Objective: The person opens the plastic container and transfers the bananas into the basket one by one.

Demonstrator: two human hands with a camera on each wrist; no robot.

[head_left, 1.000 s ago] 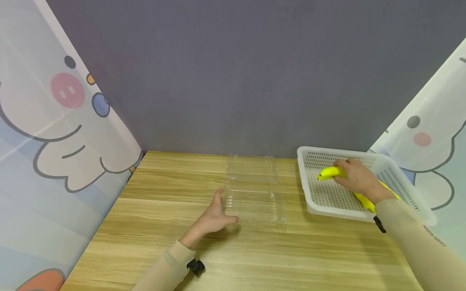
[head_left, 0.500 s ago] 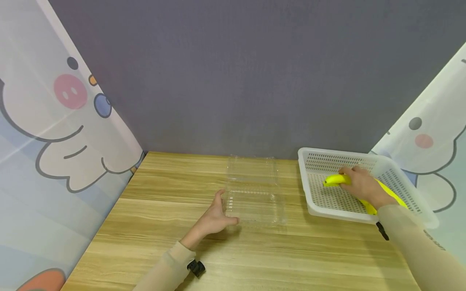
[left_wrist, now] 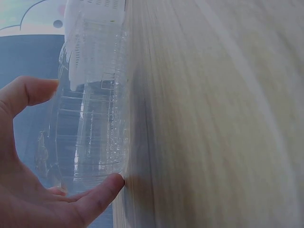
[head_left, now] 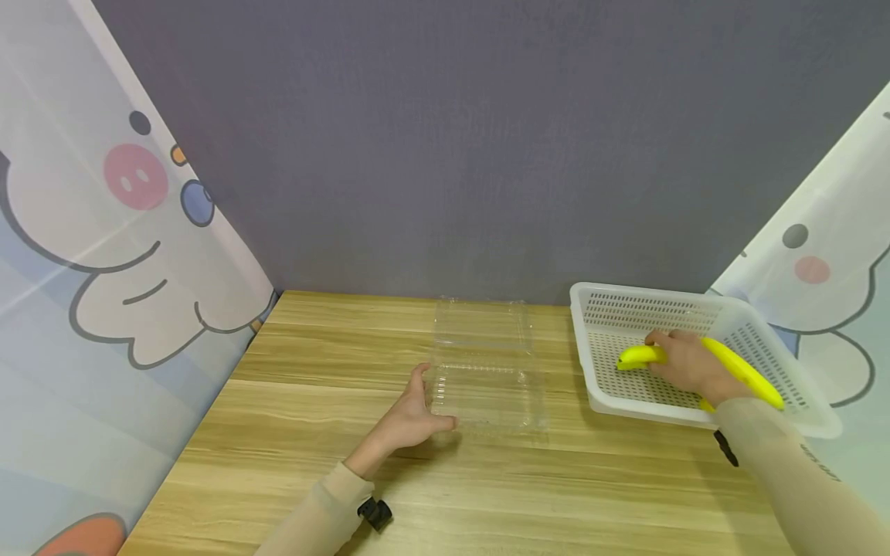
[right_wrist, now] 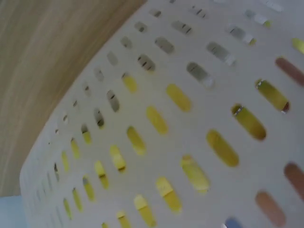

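In the head view, my left hand [head_left: 409, 417] holds the left end of a clear plastic clamshell box [head_left: 483, 394], its lid lying open toward the wall. The left wrist view has the thumb and a finger on either side of the box wall [left_wrist: 90, 137]. My right hand [head_left: 684, 363] reaches into a white slotted basket [head_left: 591, 386] and grips a bright yellow banana [head_left: 640, 355], whose end pokes out past the fingers. Another yellow banana [head_left: 747, 376] lies behind the wrist. In the right wrist view, yellow shows through the slots of the basket wall [right_wrist: 199, 109], which hides most of that hand.
Both box and basket stand on a wood-grain table [head_left: 334, 340]. A grey wall [head_left: 445, 154] rises behind it. Sheets printed with cartoon animals hang at the left [head_left: 104, 255] and right [head_left: 827, 309].
My right hand, with the banana, has shifted slightly nearer and lower in the basket, and more of the other banana shows. My left hand has stayed at the box.
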